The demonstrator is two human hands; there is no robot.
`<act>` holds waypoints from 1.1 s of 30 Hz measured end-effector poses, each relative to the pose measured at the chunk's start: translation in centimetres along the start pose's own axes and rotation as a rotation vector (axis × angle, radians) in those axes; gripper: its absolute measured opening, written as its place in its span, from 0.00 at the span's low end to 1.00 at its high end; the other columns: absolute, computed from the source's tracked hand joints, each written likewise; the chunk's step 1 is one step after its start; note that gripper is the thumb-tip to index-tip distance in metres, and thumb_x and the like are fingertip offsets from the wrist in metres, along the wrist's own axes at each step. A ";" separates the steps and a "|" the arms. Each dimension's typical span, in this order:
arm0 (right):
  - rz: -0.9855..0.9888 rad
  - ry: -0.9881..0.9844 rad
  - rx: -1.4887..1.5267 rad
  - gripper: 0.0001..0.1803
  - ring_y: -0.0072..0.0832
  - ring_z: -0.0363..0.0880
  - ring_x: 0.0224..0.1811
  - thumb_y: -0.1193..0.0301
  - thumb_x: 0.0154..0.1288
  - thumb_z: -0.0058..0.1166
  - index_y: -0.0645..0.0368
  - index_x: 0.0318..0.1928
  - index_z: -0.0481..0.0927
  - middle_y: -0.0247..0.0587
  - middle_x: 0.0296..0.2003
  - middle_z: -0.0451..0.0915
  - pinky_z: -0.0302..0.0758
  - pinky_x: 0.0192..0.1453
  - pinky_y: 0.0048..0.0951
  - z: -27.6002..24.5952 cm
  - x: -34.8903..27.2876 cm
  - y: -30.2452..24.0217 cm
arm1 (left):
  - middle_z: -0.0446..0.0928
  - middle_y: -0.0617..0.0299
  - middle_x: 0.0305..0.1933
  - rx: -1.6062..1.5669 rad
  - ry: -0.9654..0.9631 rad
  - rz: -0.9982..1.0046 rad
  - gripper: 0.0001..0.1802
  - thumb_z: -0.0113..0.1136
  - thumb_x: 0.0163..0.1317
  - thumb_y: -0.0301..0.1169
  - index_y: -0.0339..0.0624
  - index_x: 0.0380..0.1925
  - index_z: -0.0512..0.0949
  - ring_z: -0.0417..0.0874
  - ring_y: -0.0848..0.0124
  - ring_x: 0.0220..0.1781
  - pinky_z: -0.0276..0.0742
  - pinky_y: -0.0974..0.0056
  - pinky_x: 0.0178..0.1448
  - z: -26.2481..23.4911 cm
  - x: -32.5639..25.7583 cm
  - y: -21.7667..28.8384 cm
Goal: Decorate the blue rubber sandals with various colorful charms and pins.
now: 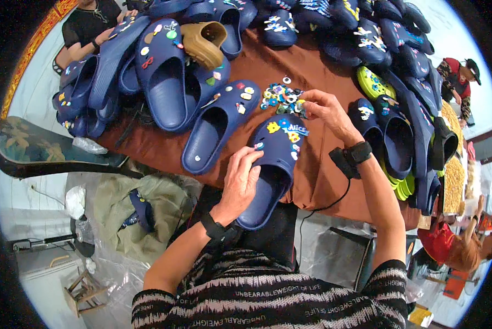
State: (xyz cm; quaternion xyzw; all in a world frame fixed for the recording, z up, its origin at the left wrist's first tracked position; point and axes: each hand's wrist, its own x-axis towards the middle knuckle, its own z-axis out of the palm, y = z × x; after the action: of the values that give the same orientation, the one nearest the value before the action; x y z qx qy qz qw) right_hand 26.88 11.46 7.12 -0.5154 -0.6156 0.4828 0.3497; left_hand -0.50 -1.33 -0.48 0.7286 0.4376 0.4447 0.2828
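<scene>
A navy clog (pixel 267 205) decorated with colourful charms lies at the table's near edge, toe pointing away from me. My left hand (pixel 240 178) grips its left side, fingers over the upper near a small charm. Beyond its toe is a small pile of loose shoe charms (pixel 277 97) in white, blue, yellow and black. My right hand (pixel 327 111) is at the right edge of that pile, thumb and fingertips pinched together; what is between them is too small to tell. Left of the held clog lies another navy clog (pixel 205 137) with charms on its toe.
Navy clogs (pixel 166 101) are heaped at the left, with a brown clog (pixel 205 41) among them. More clogs, including a lime-green one (pixel 375 82), crowd the right side of the brown tablecloth (pixel 333 192). A black cable (pixel 333 204) hangs from my right wrist device. Other people are around.
</scene>
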 end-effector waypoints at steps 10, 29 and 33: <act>-0.337 -0.278 -0.580 0.12 0.44 0.86 0.41 0.71 0.64 0.59 0.61 0.46 0.85 0.50 0.38 0.87 0.81 0.47 0.42 6.9 1.8 -1.5 | 0.71 0.48 0.61 -0.025 0.024 0.010 0.17 0.54 0.71 0.27 0.40 0.58 0.75 0.72 0.48 0.63 0.69 0.50 0.68 0.4 0.1 -0.3; -0.187 -0.583 -1.011 0.15 0.49 0.86 0.43 0.62 0.57 0.67 0.60 0.38 0.84 0.50 0.35 0.86 0.80 0.44 0.47 8.7 4.4 -3.8 | 0.70 0.45 0.62 -0.029 0.019 -0.005 0.19 0.54 0.74 0.34 0.37 0.60 0.72 0.71 0.48 0.66 0.66 0.52 0.72 0.4 0.0 -0.7; -0.241 -0.601 -1.121 0.16 0.49 0.86 0.44 0.61 0.56 0.68 0.61 0.37 0.84 0.51 0.35 0.86 0.80 0.43 0.48 9.2 4.5 -3.9 | 0.70 0.44 0.63 -0.047 0.055 0.009 0.21 0.54 0.75 0.36 0.36 0.62 0.69 0.71 0.47 0.67 0.65 0.51 0.72 0.3 -0.1 -0.7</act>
State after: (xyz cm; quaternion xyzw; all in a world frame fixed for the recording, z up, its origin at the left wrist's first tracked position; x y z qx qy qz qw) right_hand 16.20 13.71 7.92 -0.3897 -0.8988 0.1687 -0.1082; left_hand -0.49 -1.14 -1.19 0.7114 0.4313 0.4757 0.2855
